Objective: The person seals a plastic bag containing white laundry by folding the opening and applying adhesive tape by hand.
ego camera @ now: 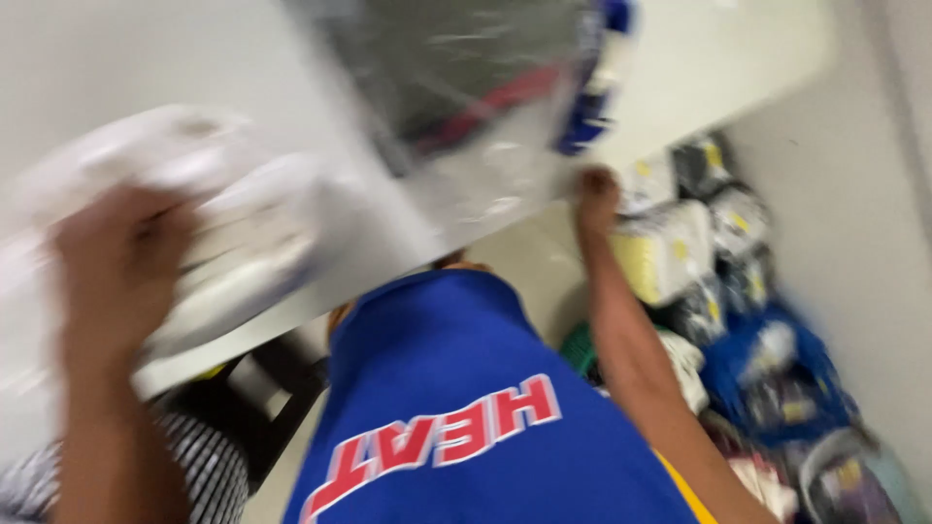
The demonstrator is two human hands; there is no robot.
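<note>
1. Seen from a head camera tilted down, a person in a blue shirt [466,408] with red lettering stands at the edge of a white desk [738,58], the whole scene smeared by motion.
2. The left hand [116,262] presses on a white bundle [233,233], apparently a soft packaged item, lying on the desk at the near left; the fingers [92,228] curl over its near side, though blur hides how firmly they grip.
3. The right hand [597,194] is clenched on the lower corner of a clear plastic bag [485,107], right at the desk's front edge.
4. The bag lies across the middle of the desk and holds something dark with a red stripe; a blue and white item [597,87] sits at its right side.
5. On the floor [529,262] to the right, beside a pale wall [854,243], lies a heap of wrapped packs [680,243], white, grey and yellow-tagged, with a blue bag [767,374] among them.
6. Something green [580,349] shows just behind the right forearm.
7. At the lower left, striped cloth [209,466] and a dark stool [282,378] sit under the desk's edge.
</note>
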